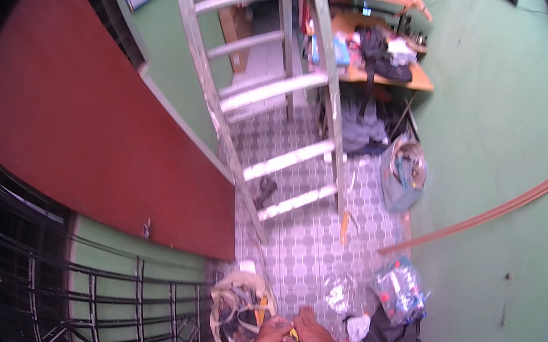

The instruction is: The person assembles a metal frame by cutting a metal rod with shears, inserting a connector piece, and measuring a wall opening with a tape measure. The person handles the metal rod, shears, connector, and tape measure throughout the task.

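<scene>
Close together near the lower edge, my two hands meet around a small yellow object [294,334]; its kind is too small to make out. My left hand [274,329] is closed with its fingertips at the yellow piece. On its other side, my right hand [310,337] is curled against the same piece, and its palm side is hidden. Just left of my left hand sits a cream-coloured tool bag [218,302] or bucket, with loops and an orange-handled tool [262,310] inside.
A wooden stepladder [277,95] stands ahead on the tiled floor [300,261]. Left are a red-brown door [106,128] and black metal grille [142,306]. A long brown strip [490,215] leans on the right wall, near a clear plastic bag [400,291] and a bin [396,187].
</scene>
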`<act>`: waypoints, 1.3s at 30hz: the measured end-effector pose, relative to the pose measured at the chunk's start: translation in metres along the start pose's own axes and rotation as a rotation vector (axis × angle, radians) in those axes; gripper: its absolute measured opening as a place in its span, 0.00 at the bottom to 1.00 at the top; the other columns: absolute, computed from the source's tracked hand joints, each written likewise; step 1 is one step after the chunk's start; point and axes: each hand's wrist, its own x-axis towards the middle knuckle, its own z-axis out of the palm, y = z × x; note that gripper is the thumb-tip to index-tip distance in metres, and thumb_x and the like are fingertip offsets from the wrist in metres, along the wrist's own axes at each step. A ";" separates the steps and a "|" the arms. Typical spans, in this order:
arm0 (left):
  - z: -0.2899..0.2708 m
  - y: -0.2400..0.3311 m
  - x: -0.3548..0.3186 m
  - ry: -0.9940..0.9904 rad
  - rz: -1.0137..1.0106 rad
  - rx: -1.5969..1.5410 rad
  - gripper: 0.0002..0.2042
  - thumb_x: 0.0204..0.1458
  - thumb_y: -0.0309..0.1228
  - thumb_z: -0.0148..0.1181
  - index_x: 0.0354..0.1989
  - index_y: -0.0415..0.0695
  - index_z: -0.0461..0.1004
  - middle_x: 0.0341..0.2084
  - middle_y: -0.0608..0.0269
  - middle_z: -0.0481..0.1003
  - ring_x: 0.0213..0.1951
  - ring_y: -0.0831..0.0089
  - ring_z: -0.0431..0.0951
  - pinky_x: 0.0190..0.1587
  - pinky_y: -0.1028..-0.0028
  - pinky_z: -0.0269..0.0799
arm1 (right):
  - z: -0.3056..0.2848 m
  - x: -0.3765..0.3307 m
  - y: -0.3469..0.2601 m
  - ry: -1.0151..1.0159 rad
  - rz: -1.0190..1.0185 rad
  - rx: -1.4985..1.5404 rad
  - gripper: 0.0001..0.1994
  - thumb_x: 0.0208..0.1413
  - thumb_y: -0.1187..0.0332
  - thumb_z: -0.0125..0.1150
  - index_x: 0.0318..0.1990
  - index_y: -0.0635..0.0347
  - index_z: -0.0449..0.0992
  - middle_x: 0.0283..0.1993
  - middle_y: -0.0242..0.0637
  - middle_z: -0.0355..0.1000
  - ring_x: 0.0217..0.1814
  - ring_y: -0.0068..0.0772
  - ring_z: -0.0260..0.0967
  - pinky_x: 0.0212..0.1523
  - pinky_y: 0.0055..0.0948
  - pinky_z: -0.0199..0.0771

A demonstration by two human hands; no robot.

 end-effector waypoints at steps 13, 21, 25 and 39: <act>0.052 0.217 0.019 -0.190 0.343 0.169 0.13 0.64 0.34 0.77 0.33 0.43 0.78 0.28 0.64 0.81 0.29 0.75 0.82 0.32 0.72 0.80 | -0.183 0.097 0.037 -0.152 0.148 0.299 0.42 0.69 0.36 0.63 0.75 0.62 0.63 0.58 0.64 0.78 0.61 0.69 0.77 0.62 0.63 0.77; -0.008 0.518 0.034 -0.238 0.644 0.115 0.13 0.63 0.25 0.74 0.37 0.46 0.71 0.27 0.62 0.80 0.25 0.72 0.84 0.30 0.73 0.84 | -0.270 0.185 0.169 -0.126 0.234 0.461 0.24 0.71 0.46 0.69 0.65 0.49 0.80 0.51 0.44 0.80 0.52 0.42 0.78 0.54 0.44 0.79; -0.020 0.679 -0.011 -0.175 0.960 0.402 0.15 0.61 0.28 0.76 0.50 0.39 0.76 0.39 0.62 0.79 0.39 0.77 0.81 0.42 0.73 0.80 | -0.360 0.250 0.143 -0.158 0.497 0.762 0.20 0.69 0.48 0.73 0.58 0.51 0.84 0.43 0.29 0.78 0.41 0.24 0.74 0.41 0.30 0.76; -0.076 1.057 -0.070 1.120 1.530 0.466 0.46 0.48 0.51 0.83 0.65 0.27 0.70 0.56 0.33 0.81 0.56 0.42 0.84 0.63 0.53 0.78 | -0.713 0.461 0.085 0.779 -0.053 0.274 0.18 0.69 0.54 0.72 0.52 0.60 0.82 0.36 0.24 0.74 0.32 0.14 0.70 0.30 0.22 0.72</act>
